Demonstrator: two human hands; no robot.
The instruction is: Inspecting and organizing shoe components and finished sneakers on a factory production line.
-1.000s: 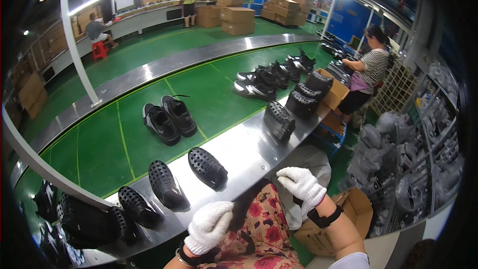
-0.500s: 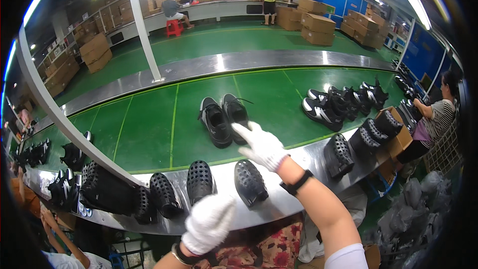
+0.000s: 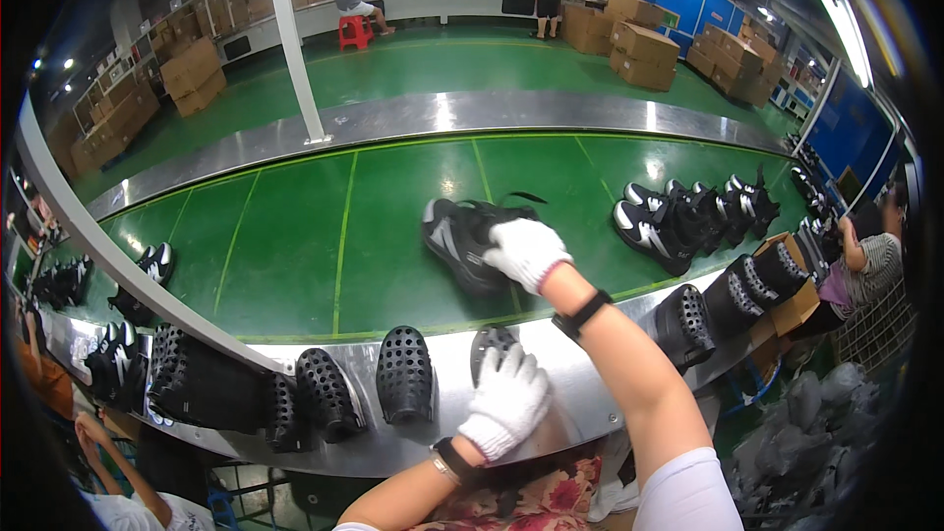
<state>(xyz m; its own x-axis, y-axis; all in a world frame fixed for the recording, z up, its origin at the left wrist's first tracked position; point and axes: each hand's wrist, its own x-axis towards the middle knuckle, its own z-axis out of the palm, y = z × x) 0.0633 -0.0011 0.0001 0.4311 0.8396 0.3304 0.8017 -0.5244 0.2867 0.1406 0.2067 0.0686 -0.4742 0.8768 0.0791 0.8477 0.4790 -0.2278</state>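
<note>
My right hand [image 3: 530, 254], in a white knit glove, is closed on the heel side of a black sneaker [image 3: 454, 244] with pale side markings. It is one of a pair above the green conveyor belt [image 3: 295, 246]; motion smears the pair, and the glove partly covers the second shoe. My left hand [image 3: 506, 403], also gloved in white, lies with fingers apart over a black perforated shoe-shaped insert [image 3: 488, 342] on the metal ledge. Its lower part is hidden by that hand. More such inserts stand to the left, among them a single insert [image 3: 405, 376].
Several black-and-white sneakers [image 3: 654, 231] stand on the belt to the right. Stacked inserts [image 3: 733, 300] lean by an open carton [image 3: 792, 300] on the metal ledge [image 3: 580, 374]. A white post [image 3: 128, 265] crosses the left side. A co-worker [image 3: 870, 256] is at the far right.
My right hand has come down onto the sneakers, which have turned and shifted slightly right. My left hand has moved right and up onto the insert, its fingers spreading from a closed shape.
</note>
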